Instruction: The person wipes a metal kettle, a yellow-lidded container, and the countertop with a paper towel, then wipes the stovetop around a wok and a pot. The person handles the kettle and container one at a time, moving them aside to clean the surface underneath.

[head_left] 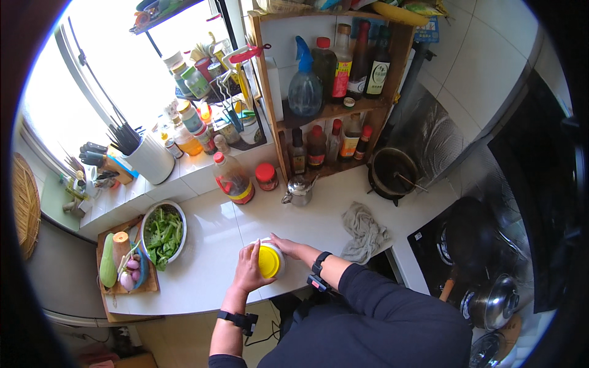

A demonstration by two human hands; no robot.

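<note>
A round white container with a yellow lid (269, 261) stands near the front edge of the white tiled counter. My left hand (250, 267) curves over its left side, with fingers and thumb at the lid's rim. On the far right side of the container, my right hand (283, 244) lies against the wall; part of its fingers is hidden. To the left, a metal colander (184, 237) holds leafy greens (163, 232). Beside it, a wooden cutting board (149, 279) bears a pale green gourd (108, 261), an orange-ended root vegetable (121, 244) and several purple-skinned bulbs (128, 278).
Behind stand a red-capped bottle (233, 179), a red-lidded jar (267, 176) and a metal pot with a spout (299, 191). A grey cloth (363, 232) lies at the right, near a dark pot (393, 172) and the stove (430, 244). A wooden shelf (336, 110) holds bottles.
</note>
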